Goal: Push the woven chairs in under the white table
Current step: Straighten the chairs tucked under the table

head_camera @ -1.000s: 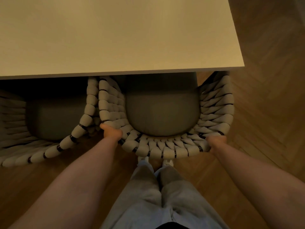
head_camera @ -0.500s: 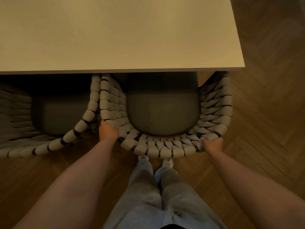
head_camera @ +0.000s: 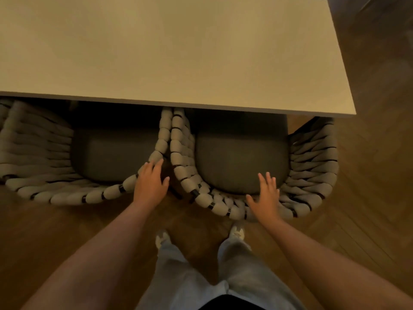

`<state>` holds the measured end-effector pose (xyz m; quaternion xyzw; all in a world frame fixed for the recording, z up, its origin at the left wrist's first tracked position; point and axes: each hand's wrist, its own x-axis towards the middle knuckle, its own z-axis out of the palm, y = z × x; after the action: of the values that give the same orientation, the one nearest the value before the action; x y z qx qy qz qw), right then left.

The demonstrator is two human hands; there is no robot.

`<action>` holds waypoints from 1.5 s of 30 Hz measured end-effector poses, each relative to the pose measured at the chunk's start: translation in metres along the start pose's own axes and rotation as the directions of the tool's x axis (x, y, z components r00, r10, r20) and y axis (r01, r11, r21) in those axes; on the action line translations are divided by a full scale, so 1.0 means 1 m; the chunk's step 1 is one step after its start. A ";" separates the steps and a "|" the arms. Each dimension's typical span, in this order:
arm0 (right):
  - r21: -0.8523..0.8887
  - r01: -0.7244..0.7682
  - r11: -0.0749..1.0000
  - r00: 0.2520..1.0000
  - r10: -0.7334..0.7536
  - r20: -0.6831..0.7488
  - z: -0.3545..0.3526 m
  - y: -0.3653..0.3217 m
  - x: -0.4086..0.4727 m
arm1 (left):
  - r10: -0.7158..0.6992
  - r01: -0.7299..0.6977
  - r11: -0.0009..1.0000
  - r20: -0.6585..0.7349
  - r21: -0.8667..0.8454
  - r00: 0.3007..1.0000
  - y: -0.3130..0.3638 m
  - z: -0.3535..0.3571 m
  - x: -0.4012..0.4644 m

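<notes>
**Woven chairs tucked beneath the pale counter**

Woven rope, thick and cream with dark bands, wrapped the curved backs of two chairs standing side by side on the wooden floor (head_camera: 368, 198). From the head camera, the white counter (head_camera: 169, 48) filled the upper part of the view, and its near edge covered the front of both dark seat cushions. The left chair (head_camera: 67, 195) and the right chair (head_camera: 312, 166) touched, or very nearly touched, where their arms met under the counter's edge. The left hand (head_camera: 150, 182) lay flat, fingers spread, over the right end of the left chair's back rim, gripping nothing. The right hand (head_camera: 266, 195) was likewise flat and spread wide over the back rim of the right chair, fingertips reaching toward the cushion. Below, the person's light trousers (head_camera: 234, 276) and pale shoes (head_camera: 237, 232) stood just behind the chairs.
</notes>
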<state>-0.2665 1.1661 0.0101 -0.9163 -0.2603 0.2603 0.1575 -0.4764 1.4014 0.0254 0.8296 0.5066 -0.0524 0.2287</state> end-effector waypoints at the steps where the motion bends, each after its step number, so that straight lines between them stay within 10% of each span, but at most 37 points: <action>1: -0.001 0.030 1.000 1.000 -0.030 0.002 0.007 -0.016 -0.001 | 0.014 -0.014 1.000 0.009 0.014 1.000 -0.011 -0.007 0.002; 12: -0.002 0.154 0.988 0.976 -0.151 0.156 0.079 -0.141 -0.012 | 0.007 -0.054 0.983 0.259 0.175 0.966 -0.144 -0.073 0.024; 35: -0.417 -0.109 0.902 0.889 0.276 0.365 0.118 -0.129 0.008 | 0.084 -0.411 0.810 0.611 0.418 0.787 -0.236 -0.098 0.058; 42: -0.019 -0.062 0.998 0.998 0.062 -0.013 0.136 -0.209 -0.021 | 0.154 -0.460 0.810 0.624 0.364 0.766 -0.259 -0.094 0.067; 45: 0.229 -0.039 0.973 0.997 0.024 0.067 0.155 -0.279 -0.029 | 0.209 -0.488 0.816 0.629 0.310 0.749 -0.270 -0.092 0.067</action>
<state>-0.4846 1.4007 0.0135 -0.8871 -0.2189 0.3203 0.2500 -0.6907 1.5990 -0.0023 0.8865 0.2187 -0.3692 0.1732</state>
